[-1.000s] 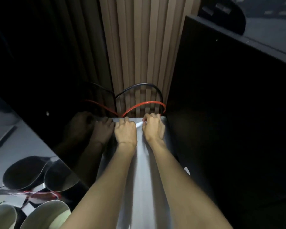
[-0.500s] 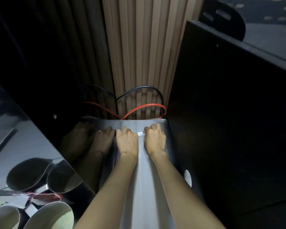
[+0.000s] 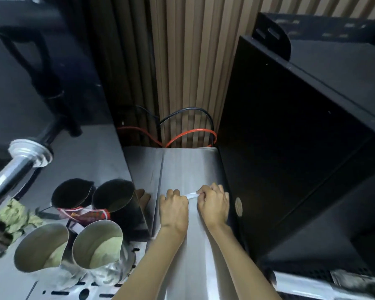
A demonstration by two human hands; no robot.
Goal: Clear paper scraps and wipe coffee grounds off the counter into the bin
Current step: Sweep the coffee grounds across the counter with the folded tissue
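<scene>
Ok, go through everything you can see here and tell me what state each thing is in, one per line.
left hand: fisted, knuckles down on the steel counter, pinching the white paper scrap
right hand: closed on the scrap's other end
white paper scrap: stretched between both hands
two steel pitchers: upright, open-topped, contents unclear
green cloth: crumpled, lying loose
red and black cables: looped behind the counter
</scene>
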